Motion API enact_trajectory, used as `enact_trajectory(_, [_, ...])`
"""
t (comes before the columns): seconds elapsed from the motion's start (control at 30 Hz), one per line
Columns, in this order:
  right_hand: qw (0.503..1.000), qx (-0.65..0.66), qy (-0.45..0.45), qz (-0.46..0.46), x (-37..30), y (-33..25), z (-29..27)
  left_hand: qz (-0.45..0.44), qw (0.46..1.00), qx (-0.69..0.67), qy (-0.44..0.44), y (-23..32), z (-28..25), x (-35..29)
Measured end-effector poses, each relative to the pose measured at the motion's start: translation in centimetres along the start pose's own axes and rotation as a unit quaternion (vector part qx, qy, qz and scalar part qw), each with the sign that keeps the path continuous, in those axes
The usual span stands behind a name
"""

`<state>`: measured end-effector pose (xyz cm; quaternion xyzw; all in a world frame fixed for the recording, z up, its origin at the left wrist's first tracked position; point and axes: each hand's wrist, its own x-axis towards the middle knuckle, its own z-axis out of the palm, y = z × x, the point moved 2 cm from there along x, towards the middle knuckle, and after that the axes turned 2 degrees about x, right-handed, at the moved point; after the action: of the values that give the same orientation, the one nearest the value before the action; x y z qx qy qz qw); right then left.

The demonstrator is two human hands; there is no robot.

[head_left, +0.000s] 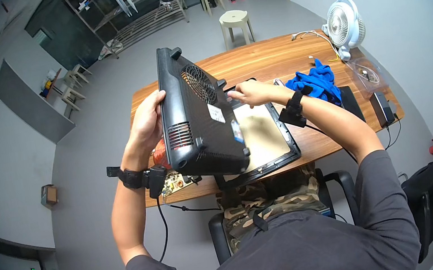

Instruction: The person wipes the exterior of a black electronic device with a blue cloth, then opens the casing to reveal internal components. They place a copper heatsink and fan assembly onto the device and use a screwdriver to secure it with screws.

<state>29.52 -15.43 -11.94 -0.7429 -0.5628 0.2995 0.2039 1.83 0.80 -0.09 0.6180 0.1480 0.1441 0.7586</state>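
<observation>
A black plastic appliance housing [207, 131], which looks like the base of an induction cooker, is tilted up on its side above the table. A round fan grille, slots and small feet show on it. My left hand [148, 118] is closed on its left edge, the fingers partly hidden behind it. My right hand [255, 93] is at the far edge of a black-framed panel [262, 133] with a tan face, which lies flat at the table's near edge. Its fingers are bent together; what they hold, if anything, is hidden. A circuit board [177, 181] lies below the housing.
A red thing [160, 154] peeks out left of the housing. On the table's right are a blue cloth [318, 82], a white fan [344, 25], a clear box [368, 75] and a black adapter [382, 109]. A stool [234, 19] stands beyond the table.
</observation>
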Motion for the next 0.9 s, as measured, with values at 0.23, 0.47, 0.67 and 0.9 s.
enact_trajectory(0.23, [0.960,0.255,0.030,0.114,-4.7,2.6,-1.7,0.036,0.983,-0.180,0.001,-3.9,3.3,1.0])
enact_trajectory(0.47, [0.959,0.251,0.016,0.134,-5.7,4.9,0.6,0.000,0.979,-0.201,-0.021,-9.7,2.1,1.8])
enact_trajectory(0.67, [0.961,0.234,0.040,0.141,-7.2,5.1,0.7,-0.038,0.956,-0.289,-0.012,-12.9,1.4,1.5])
enact_trajectory(0.9, [0.957,0.248,0.061,0.135,-7.8,6.2,0.8,-0.068,0.945,-0.313,-0.063,-14.3,1.3,1.1])
